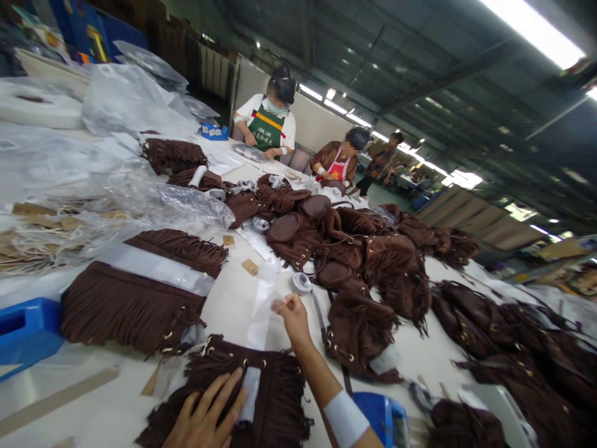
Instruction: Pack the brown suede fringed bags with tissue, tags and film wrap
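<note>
Pressing flat on the near fringed bag (275,398), the left hand (205,414) lies with fingers spread, gripping nothing, its fingertips touching the near end of a white strip (259,323). The strip's long axis runs away to the far side, up to the right hand (293,316), whose fingers pinch its far end. Just beyond, a tape roll (302,283) sits on the worktop (224,298).
</note>
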`<state>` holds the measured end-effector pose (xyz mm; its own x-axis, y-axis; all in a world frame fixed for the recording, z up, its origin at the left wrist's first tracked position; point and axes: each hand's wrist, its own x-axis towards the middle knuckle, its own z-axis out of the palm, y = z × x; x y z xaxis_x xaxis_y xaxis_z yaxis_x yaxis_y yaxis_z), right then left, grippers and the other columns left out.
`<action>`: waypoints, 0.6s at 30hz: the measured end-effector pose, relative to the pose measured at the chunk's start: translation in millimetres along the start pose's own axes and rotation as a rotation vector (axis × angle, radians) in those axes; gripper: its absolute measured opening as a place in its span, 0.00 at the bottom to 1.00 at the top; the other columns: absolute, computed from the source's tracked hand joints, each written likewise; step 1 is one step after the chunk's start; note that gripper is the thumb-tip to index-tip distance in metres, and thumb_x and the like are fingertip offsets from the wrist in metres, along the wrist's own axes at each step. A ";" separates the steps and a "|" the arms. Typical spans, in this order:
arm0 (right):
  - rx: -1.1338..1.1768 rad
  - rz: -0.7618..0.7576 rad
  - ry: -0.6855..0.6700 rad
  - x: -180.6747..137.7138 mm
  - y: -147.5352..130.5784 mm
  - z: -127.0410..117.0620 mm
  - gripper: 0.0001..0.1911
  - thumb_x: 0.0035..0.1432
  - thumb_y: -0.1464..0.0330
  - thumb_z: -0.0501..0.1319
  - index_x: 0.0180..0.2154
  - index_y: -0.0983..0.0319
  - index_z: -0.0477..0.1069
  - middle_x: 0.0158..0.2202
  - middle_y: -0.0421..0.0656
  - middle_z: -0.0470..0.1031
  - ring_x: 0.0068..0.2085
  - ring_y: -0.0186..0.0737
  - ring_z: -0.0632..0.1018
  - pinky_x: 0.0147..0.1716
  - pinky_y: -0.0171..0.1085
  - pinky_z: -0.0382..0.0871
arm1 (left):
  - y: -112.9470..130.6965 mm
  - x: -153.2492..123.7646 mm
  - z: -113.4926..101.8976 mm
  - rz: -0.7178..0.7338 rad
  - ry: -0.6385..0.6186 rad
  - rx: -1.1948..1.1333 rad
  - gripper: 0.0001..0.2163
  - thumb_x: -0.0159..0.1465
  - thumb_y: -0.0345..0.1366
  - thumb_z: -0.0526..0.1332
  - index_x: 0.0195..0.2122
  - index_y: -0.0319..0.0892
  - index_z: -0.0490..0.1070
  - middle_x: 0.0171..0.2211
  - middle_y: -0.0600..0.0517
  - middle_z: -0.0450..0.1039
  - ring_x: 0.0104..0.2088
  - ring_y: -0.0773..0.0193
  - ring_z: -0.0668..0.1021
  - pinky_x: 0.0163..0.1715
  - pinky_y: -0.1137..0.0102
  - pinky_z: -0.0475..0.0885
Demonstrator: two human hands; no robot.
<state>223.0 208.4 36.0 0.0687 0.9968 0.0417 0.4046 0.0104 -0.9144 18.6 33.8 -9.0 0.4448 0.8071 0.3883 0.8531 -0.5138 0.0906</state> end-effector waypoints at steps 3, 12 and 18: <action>0.148 0.053 0.005 -16.7 -14.8 -8.2 0.12 0.54 0.60 0.59 0.34 0.58 0.59 0.28 0.37 0.70 0.32 0.37 0.76 0.35 0.37 0.71 | 4.2 2.5 -16.1 -0.019 -0.059 -0.032 0.25 0.65 0.52 0.58 0.63 0.57 0.63 0.66 0.53 0.63 0.62 0.55 0.65 0.54 0.59 0.60; 0.143 0.122 -0.298 -114.5 -59.3 -26.8 0.12 0.47 0.69 0.65 0.37 0.60 0.73 0.29 0.36 0.69 0.32 0.37 0.73 0.35 0.35 0.67 | 8.8 2.0 -30.7 -0.020 -0.121 -0.106 0.24 0.67 0.37 0.57 0.65 0.52 0.62 0.68 0.49 0.59 0.63 0.52 0.63 0.56 0.57 0.61; -0.360 -0.262 -0.170 -182.6 -49.2 -16.1 0.12 0.48 0.80 0.58 0.35 0.59 0.69 0.45 0.44 0.73 0.48 0.42 0.73 0.47 0.39 0.67 | 8.2 0.4 -36.4 0.000 -0.140 -0.168 0.26 0.64 0.30 0.56 0.65 0.48 0.62 0.68 0.47 0.59 0.63 0.50 0.63 0.55 0.56 0.63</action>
<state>205.2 24.6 79.9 -0.2163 0.9634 0.1583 0.6808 0.2651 -0.6828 15.8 19.3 25.3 0.4883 0.8337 0.2579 0.8012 -0.5454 0.2464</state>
